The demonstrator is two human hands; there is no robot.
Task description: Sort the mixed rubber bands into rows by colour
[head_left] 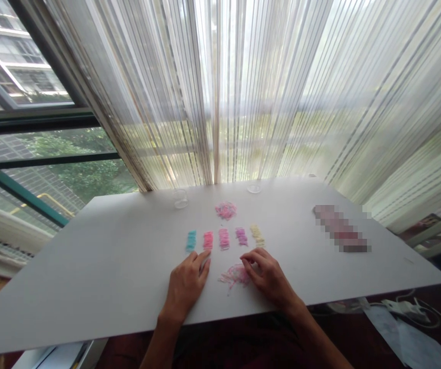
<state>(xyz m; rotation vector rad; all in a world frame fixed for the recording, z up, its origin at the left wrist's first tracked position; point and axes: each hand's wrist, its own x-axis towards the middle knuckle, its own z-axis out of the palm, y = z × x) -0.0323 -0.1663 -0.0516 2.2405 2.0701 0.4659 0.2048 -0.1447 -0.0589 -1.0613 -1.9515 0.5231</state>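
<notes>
Both hands rest on the white table. The right hand pinches into a mixed pile at six o'clock, the left hand lies loosely open, empty. Five sorted color rows sit beyond, a second pile and two clear cups at twelve.

sorted piles run blue, red-pink, pink, purple, pale yellow on a white table; striped sheer curtain.

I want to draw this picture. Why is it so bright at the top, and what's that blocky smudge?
Head view: daylight glares through the curtain, washing it out; the table edges bow from lens distortion; a patch at right is pixelated; the small coloured piles look soft.
</notes>
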